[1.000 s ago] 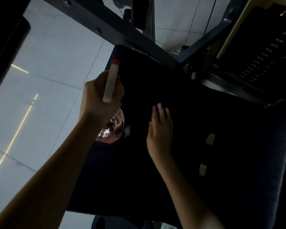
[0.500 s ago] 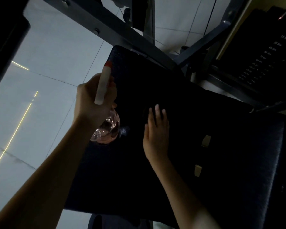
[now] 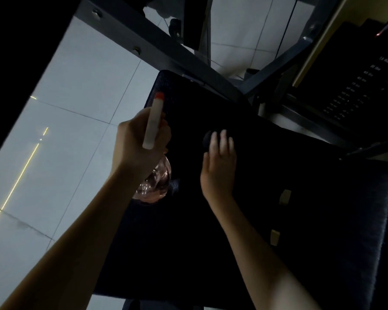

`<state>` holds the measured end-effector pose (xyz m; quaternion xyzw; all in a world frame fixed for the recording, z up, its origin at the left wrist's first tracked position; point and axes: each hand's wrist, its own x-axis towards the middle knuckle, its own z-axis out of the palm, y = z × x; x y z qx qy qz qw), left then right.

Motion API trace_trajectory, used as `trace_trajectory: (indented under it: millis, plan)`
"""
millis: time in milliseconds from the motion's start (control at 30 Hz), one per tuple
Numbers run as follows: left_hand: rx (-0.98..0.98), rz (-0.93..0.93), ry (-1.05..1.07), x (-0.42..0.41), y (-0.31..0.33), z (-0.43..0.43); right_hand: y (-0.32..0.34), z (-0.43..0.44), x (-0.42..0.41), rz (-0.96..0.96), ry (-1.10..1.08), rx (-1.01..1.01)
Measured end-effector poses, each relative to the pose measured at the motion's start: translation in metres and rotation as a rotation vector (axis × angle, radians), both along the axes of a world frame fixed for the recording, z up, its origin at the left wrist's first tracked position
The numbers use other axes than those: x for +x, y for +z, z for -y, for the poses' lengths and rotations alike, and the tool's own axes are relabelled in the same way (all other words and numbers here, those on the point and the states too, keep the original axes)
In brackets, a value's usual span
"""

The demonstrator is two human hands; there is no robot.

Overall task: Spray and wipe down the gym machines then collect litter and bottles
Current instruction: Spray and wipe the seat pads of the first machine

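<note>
Head view: black pad (image 3: pixel 289 175), tiled floor (image 3: pixel 61 90); left hand (image 3: pixel 137 142) grips spray bottle (image 3: pixel 153 121), right hand (image 3: pixel 220 168) flat on cloth (image 3: pixel 207 138).

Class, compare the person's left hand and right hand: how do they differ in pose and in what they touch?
The left hand curls round a spray bottle; the right hand lies fairly flat on a dark cloth. The left hand is at the edge of the seat pad; the right hand rests further in. Both are bare.
</note>
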<state>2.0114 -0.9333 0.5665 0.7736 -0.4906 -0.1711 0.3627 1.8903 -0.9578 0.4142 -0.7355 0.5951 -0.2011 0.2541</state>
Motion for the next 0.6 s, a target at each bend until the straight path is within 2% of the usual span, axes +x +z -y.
trace_trajectory:
  millis: [133,233,433,500,600]
  plan:
    - [0.057,-0.032,-0.007,-0.002,0.001,0.003,-0.001,-0.056,-0.030,-0.084,0.276,-0.085]
    - [0.067,-0.052,0.005,-0.005,0.000,0.003,-0.009,-0.040,-0.060,-0.095,0.321,-0.105]
    - [0.071,-0.035,-0.027,0.003,-0.005,0.006,0.001,0.038,0.003,0.021,-0.039,0.017]
    - [0.076,-0.018,-0.049,0.004,-0.003,0.010,0.001,0.021,0.007,0.019,0.064,-0.035]
    - [0.115,-0.036,-0.076,0.004,0.001,0.020,-0.007,-0.011,-0.031,-0.032,0.285,-0.094]
